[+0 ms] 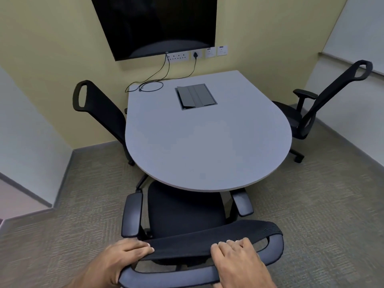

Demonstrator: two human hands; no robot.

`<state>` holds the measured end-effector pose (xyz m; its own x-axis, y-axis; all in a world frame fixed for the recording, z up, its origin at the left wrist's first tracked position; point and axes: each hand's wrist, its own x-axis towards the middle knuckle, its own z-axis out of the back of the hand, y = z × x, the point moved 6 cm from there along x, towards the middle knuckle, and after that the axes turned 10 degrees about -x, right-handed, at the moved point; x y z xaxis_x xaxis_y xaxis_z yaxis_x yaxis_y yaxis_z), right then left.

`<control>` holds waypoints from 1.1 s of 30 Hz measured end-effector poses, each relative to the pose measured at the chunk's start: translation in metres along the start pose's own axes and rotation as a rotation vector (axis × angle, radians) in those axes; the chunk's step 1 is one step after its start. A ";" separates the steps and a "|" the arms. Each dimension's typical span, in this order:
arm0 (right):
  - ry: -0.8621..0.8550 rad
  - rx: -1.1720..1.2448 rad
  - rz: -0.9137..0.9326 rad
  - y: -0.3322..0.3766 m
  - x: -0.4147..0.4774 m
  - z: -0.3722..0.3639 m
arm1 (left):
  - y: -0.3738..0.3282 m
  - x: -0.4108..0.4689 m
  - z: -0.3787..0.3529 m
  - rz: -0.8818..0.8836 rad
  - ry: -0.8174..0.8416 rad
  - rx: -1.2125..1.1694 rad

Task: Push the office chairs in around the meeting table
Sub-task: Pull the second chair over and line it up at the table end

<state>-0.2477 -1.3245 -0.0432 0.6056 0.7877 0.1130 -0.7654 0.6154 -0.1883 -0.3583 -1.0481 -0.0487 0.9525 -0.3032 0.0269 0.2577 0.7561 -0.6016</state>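
Both the left hand (122,256) and right hand (239,258) close their grip on the top rail of the nearest black mesh office chair (185,213), its seat partly under the rounded grey surface (207,142), so the next move is probably a straight push forward.

Single head-worn wide-angle view, looking forward and steeply down. Very near the closest chair's backrest (207,242) at the bottom of the frame, both hands cut off by the lower edge. The grey surface (207,142) fills the centre; the wall screen (158,23) is cropped at the top. Edges bend from lens distortion.
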 end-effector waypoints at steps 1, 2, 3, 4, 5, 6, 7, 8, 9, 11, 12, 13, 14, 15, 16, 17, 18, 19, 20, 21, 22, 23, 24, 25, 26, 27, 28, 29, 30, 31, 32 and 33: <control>-0.010 0.000 0.007 -0.008 -0.007 -0.002 | -0.005 0.004 -0.007 0.015 0.002 0.010; -0.015 0.000 0.012 -0.015 -0.014 -0.004 | -0.009 0.007 -0.014 0.028 0.002 0.019; -0.024 -0.004 0.013 -0.022 -0.019 -0.006 | -0.012 0.010 -0.020 0.043 0.001 0.018; -0.027 -0.007 0.008 -0.027 -0.024 -0.007 | -0.016 0.013 -0.026 0.059 -0.002 0.004; -0.036 -0.010 0.006 -0.034 -0.029 -0.008 | -0.020 0.018 -0.031 0.073 -0.007 -0.013; -0.046 -0.010 0.004 -0.042 -0.033 -0.008 | -0.026 0.023 -0.036 0.075 -0.014 -0.026; -0.060 -0.013 0.010 -0.053 -0.040 -0.009 | -0.034 0.031 -0.042 0.065 -0.026 -0.026; -0.073 -0.023 0.013 -0.064 -0.048 -0.010 | -0.043 0.038 -0.049 0.055 -0.035 -0.013; -0.084 -0.034 0.015 -0.070 -0.053 -0.011 | -0.049 0.041 -0.054 0.058 -0.030 -0.006; -0.089 -0.044 0.018 -0.087 -0.065 -0.012 | -0.064 0.050 -0.067 0.071 -0.030 0.009; -0.090 -0.043 0.016 -0.095 -0.071 -0.013 | -0.071 0.055 -0.071 0.069 -0.036 0.020; -0.091 -0.041 0.018 -0.105 -0.078 -0.015 | -0.080 0.064 -0.077 0.071 -0.043 0.021; -0.093 -0.042 0.019 -0.114 -0.084 -0.016 | -0.088 0.071 -0.081 0.081 -0.045 0.013; -0.101 -0.045 0.025 -0.120 -0.087 -0.018 | -0.093 0.075 -0.084 0.088 -0.041 0.002; -0.104 -0.043 0.034 -0.127 -0.090 -0.020 | -0.099 0.081 -0.088 0.089 -0.046 0.002; -0.097 -0.036 0.043 -0.136 -0.093 -0.021 | -0.104 0.089 -0.091 0.089 -0.056 0.011; -0.092 -0.032 0.055 -0.145 -0.094 -0.022 | -0.107 0.097 -0.092 0.100 -0.065 0.015; -0.089 -0.030 0.064 -0.155 -0.094 -0.023 | -0.110 0.105 -0.094 0.111 -0.079 0.006; -0.086 -0.025 0.073 -0.164 -0.094 -0.024 | -0.113 0.112 -0.095 0.115 -0.090 -0.002; -0.080 -0.014 0.080 -0.173 -0.095 -0.025 | -0.117 0.118 -0.097 0.107 -0.091 -0.006; -0.071 -0.003 0.086 -0.180 -0.096 -0.026 | -0.121 0.124 -0.099 0.094 -0.088 0.009; -0.065 0.002 0.094 -0.186 -0.097 -0.028 | -0.126 0.126 -0.102 0.072 -0.080 0.043; -0.058 0.004 0.103 -0.190 -0.099 -0.029 | -0.129 0.127 -0.105 0.056 -0.065 0.075; -0.045 0.008 0.113 -0.192 -0.100 -0.030 | -0.130 0.127 -0.109 0.058 -0.045 0.080; -0.031 0.019 0.121 -0.194 -0.100 -0.031 | -0.130 0.126 -0.112 0.072 -0.026 0.068; -0.012 0.037 0.122 -0.197 -0.100 -0.032 | -0.129 0.127 -0.113 0.083 -0.018 0.057; 0.006 0.053 0.116 -0.201 -0.100 -0.032 | -0.128 0.130 -0.114 0.085 -0.022 0.050; 0.021 0.062 0.111 -0.203 -0.100 -0.033 | -0.127 0.133 -0.114 0.084 -0.029 0.047; 0.029 0.063 0.109 -0.204 -0.100 -0.033 | -0.128 0.135 -0.113 0.081 -0.035 0.042; 0.034 0.062 0.108 -0.204 -0.101 -0.033 | -0.127 0.135 -0.113 0.076 -0.042 0.035; 0.036 0.060 0.106 -0.202 -0.102 -0.034 | -0.127 0.135 -0.113 0.075 -0.048 0.031; 0.033 0.055 0.100 -0.200 -0.103 -0.035 | -0.126 0.133 -0.112 0.084 -0.049 0.020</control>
<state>-0.1496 -1.5291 -0.0509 0.5314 0.8447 0.0644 -0.8328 0.5348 -0.1430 -0.2822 -1.2489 -0.0590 0.9776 -0.2099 0.0163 0.1792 0.7891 -0.5875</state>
